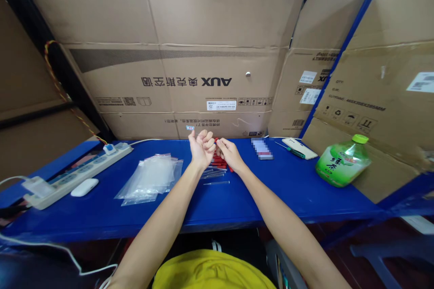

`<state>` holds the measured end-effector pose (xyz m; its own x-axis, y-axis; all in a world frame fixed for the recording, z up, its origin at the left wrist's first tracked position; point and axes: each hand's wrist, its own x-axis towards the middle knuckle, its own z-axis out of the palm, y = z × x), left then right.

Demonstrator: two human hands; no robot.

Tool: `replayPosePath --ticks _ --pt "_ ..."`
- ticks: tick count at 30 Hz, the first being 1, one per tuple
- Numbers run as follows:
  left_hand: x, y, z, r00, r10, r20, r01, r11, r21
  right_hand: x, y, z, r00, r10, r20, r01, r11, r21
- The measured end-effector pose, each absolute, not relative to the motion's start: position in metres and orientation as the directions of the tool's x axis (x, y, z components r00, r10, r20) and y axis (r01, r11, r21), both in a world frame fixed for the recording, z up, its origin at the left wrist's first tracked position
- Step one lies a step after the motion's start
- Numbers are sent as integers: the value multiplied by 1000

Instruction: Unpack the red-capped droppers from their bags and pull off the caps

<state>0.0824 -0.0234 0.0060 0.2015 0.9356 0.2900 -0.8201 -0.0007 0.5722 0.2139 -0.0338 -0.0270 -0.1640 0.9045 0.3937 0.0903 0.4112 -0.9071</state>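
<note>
My left hand (pixel 202 150) is raised just above the table with its fingers curled in and thumb up. Beside it, my right hand (pixel 229 154) pinches with thumb and forefinger, the fingertips meeting those of the left. A bit of red shows between the two hands; most of what they hold is hidden. Beneath them lies a pile of red pieces (pixel 219 162), like small handles, partly covered by my hands. Several thin clear sticks or tubes (pixel 213 173) lie in front of the pile, with a single one (pixel 217 183) nearer to me.
A stack of clear plastic bags (pixel 154 176) lies to the left, past it a white earphone case (pixel 84 187) and a power strip (pixel 81 175). Rightward are a blurred-out phone-like item (pixel 262 149), a green screwdriver (pixel 295 152), a white phone (pixel 300 148) and a green bottle (pixel 342 165). Cardboard walls (pixel 203 22) enclose the blue table (pixel 281 194).
</note>
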Motion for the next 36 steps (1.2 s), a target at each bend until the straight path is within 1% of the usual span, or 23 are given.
replayPosePath --ticks 5,10,13,17,18,20,22,23,24,25,26,28,30,32,34,36 --pt "82 -26 10 170 953 250 -804 -12 594 212 -39 -21 -225 899 377 -8 385 -923" --pt "80 -28 15 145 966 216 -787 -19 616 215 -38 -23 -188 916 355 -3 361 -932" --pt "84 -32 18 131 964 231 -773 -46 633 215 -37 -25 -175 916 361 -20 363 -931" --pt "87 -36 24 101 966 237 -802 -62 595 213 -36 -27 -138 911 389 -52 386 -921" --pt "84 -35 27 65 972 225 -811 -80 579 215 -34 -26 -102 913 395 -65 390 -919" --pt "69 -30 31 -60 977 203 -834 -161 527 224 -29 -25 40 913 405 -106 407 -907" --pt "46 -21 34 -216 956 200 -858 -284 428 242 -22 -22 247 878 410 -154 453 -878" --pt "35 -17 35 -269 940 208 -866 -331 376 252 -18 -21 326 851 411 -153 477 -866" --pt "25 -13 35 -290 936 201 -875 -345 341 263 -14 -20 358 837 414 -122 482 -868" --pt "19 -9 34 -276 941 194 -888 -327 323 273 -11 -18 354 833 426 -60 475 -878" --pt "16 -7 33 -236 951 199 -902 -291 320 282 -9 -17 305 838 452 36 464 -885" --pt "18 -7 31 -88 972 217 -915 -165 369 293 -8 -16 184 839 512 307 446 -841" --pt "28 -8 30 76 972 221 -878 -40 476 296 -11 -15 80 870 487 572 360 -737" --pt "38 -10 29 180 964 197 -798 26 602 295 -15 -15 35 917 398 749 239 -617" --pt "44 -10 27 207 964 169 -687 20 727 292 -18 -16 9 957 291 840 151 -521" --pt "45 -8 23 208 966 155 -537 -19 843 290 -21 -16 -17 981 195 884 106 -455"
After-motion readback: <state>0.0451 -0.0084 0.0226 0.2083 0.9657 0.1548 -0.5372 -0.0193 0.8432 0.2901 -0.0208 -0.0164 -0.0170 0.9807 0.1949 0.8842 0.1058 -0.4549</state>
